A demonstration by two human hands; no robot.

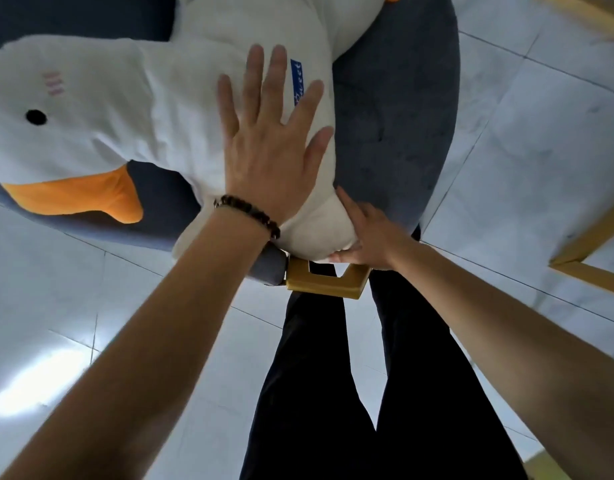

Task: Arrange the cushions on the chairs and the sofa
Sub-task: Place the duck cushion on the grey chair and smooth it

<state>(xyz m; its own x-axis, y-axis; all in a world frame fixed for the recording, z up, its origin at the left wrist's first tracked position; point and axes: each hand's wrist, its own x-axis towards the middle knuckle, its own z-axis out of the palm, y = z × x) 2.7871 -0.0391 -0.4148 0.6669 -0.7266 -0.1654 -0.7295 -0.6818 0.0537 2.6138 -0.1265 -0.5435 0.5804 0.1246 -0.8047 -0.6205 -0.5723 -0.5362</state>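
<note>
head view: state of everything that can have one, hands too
goose cushion: lying on its side across the chair, both hands on it
left hand: open, palm flat on the cushion, fingers spread
right hand: open, pushing against the cushion's near end
chair: seat taken up by the cushion

A pale, glossy tiled floor (541, 140) spread below, catching a bright glare at the left. A yellow wooden frame (589, 235) stood on it at the right edge.

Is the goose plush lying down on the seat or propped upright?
Lying down: the goose plush stretches lengthwise across the grey seat, head and body both down, the left hand flat on its body.
</note>
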